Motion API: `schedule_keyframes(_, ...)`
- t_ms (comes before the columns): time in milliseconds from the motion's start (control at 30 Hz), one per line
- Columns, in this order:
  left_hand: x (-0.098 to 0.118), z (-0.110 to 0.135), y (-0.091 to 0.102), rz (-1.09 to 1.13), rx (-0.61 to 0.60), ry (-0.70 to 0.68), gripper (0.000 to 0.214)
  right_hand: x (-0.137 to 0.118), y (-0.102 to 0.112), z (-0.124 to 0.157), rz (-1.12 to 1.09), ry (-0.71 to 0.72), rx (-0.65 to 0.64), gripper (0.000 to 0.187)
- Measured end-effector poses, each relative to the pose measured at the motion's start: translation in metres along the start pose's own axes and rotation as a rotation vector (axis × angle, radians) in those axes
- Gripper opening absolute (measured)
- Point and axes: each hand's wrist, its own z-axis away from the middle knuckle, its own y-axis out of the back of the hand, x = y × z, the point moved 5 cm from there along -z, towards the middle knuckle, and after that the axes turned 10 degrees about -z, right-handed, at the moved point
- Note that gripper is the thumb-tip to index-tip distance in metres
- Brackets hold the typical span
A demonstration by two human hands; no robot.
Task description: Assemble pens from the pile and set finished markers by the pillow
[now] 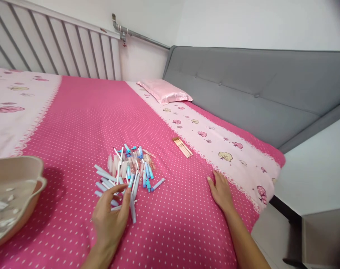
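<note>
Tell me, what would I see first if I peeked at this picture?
The bright pink dotted sheet fills most of the view. In the middle of it lies a jumbled pile of blue and white pens, with the left hand reaching its near edge and the right hand flat on the sheet to the right. A pink pillow lies far back by the grey headboard.

The left hand [110,218] and right hand [220,190] are bare; forearms [242,239] slender, unsleeved.
</note>
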Motion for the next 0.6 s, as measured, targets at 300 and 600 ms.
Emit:
schedule_keyframes(300,0.031,0.011,-0.003,-0.013,0.002,-0.403,0.015,0.056,0.039,0.09,0.18,-0.234,0.037,0.068)
schedule_keyframes(600,0.055,0.047,-0.001,-0.068,-0.158,-0.636,0.013,0.159,0.038,0.249,0.055,-0.508,-0.077,0.075)
